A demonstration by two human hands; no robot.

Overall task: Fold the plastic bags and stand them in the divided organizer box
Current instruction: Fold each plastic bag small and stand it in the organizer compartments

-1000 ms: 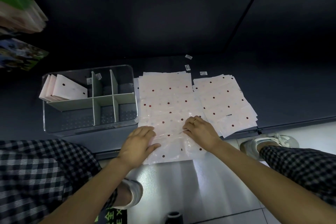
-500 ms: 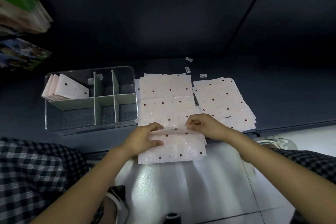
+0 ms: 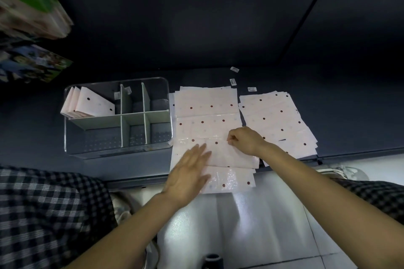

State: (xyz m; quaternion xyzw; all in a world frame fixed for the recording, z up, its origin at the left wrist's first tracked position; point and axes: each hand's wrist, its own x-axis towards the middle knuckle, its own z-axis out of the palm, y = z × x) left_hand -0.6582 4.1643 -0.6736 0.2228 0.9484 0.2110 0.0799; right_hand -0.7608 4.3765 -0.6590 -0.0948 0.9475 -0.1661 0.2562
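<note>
Head view: two hands (image 3: 218, 159), three folded bags (image 3: 87, 105) in organizer (image 3: 118, 148).

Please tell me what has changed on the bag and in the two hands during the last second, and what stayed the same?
The near edge of the top bag was lifted and folded away from the person. The left hand let go and now lies flat on the fold, blurred. The right hand pinches the bag farther up. The organizer box, its folded bags and the right-hand stack did not move.

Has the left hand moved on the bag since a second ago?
Yes. The left hand has flattened and slid right along the bag, away from the organizer box.
</note>
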